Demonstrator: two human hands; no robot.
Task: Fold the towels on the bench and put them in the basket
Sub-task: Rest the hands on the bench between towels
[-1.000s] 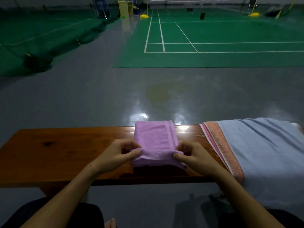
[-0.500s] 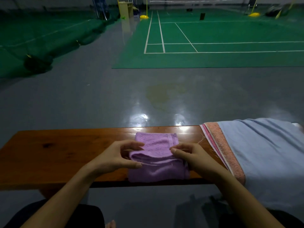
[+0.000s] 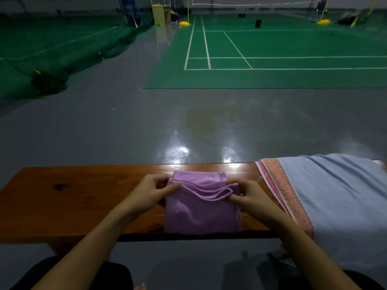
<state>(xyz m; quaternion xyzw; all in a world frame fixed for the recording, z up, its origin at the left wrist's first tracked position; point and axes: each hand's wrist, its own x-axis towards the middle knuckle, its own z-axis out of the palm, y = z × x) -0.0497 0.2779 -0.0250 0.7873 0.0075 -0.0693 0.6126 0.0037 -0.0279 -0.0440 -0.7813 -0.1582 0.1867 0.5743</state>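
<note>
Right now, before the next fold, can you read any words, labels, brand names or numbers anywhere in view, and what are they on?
None can be read.
Folded purple terry towel, pinched by the left hand and right hand: no tag or print shows.
Spread light blue towel and orange patterned cloth edge: pattern only, no text.
Brown wooden bench: no markings.
Green court mat: white lines only.

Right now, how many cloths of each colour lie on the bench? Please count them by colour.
Purple towel: 1
Light blue towel: 1
Orange-pink patterned towel: 1
Pink cloth edges under that pile: at least 1, number of layers unclear
Total: at least 4
</note>
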